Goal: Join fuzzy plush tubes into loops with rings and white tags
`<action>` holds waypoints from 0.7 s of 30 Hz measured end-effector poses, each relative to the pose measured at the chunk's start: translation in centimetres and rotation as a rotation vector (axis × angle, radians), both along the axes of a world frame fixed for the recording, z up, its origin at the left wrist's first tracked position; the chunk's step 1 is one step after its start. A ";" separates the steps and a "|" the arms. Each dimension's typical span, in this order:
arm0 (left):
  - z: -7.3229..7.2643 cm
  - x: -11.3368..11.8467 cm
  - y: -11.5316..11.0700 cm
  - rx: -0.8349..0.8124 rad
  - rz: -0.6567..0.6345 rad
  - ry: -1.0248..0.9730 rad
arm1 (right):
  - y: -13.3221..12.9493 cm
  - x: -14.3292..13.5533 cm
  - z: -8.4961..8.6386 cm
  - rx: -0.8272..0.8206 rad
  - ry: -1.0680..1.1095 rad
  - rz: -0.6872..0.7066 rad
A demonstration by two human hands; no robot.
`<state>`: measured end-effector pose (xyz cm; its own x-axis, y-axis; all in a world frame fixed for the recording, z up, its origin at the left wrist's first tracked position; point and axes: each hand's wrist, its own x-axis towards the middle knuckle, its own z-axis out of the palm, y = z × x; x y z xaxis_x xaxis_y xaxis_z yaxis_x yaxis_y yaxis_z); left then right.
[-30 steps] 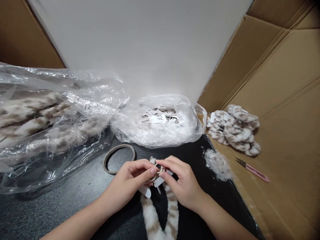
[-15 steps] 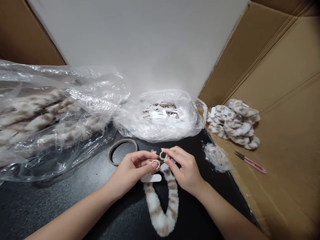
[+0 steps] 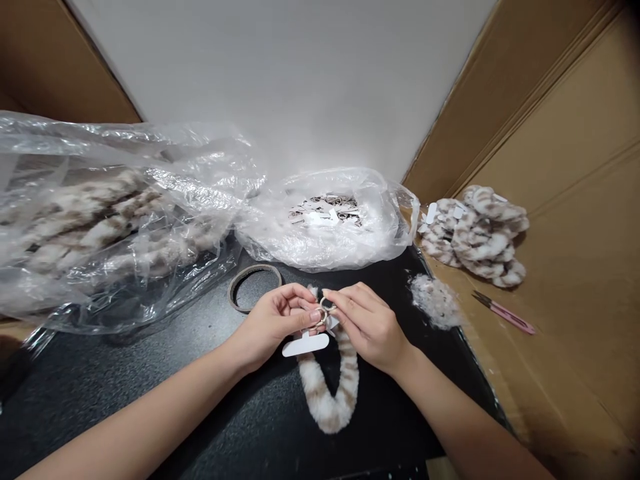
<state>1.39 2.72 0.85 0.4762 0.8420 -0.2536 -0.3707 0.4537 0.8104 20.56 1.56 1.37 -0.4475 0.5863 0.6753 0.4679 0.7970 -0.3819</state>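
My left hand [image 3: 280, 319] pinches a pale ring clasp [image 3: 321, 317] between thumb and fingers. My right hand [image 3: 367, 323] closes on a second ring clasp [image 3: 327, 304], and the two rings touch or overlap. Below them a fluffy white-and-brown striped strap [image 3: 327, 407] hangs in a U shape onto the black table. A white T-shaped tab [image 3: 306, 345] sticks out under my left fingers. Another white tab [image 3: 331, 325] shows partly by my right fingertips. How the rings join the strap ends is hidden by my fingers.
Clear plastic bags hold fluffy straps [image 3: 100, 227] at left and metal clasps with white tabs [image 3: 327, 212] at centre. A grey ring-shaped band [image 3: 233, 293] lies behind my left hand. At right are a strap pile [image 3: 480, 233], fluff [image 3: 435, 301], and pink-handled snips [image 3: 505, 313] on cardboard.
The two rings, apart before, have come together. My hands have drawn slightly closer, and the white T-shaped tab has tilted. The whole view has shifted a little.
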 end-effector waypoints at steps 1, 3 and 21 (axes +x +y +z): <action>-0.1 0.0 0.0 -0.012 0.004 -0.012 | 0.0 0.0 0.0 0.012 -0.004 0.003; -0.2 0.0 -0.1 -0.037 0.012 -0.040 | 0.1 0.1 -0.1 0.037 -0.010 0.014; 0.7 -0.3 0.1 0.007 -0.020 -0.064 | 0.3 0.8 0.5 -0.022 0.105 0.142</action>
<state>1.13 2.80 1.53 0.5082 0.8337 -0.2161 -0.4124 0.4558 0.7888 21.36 1.87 1.83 -0.4545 0.5373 0.7104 0.3078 0.8432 -0.4408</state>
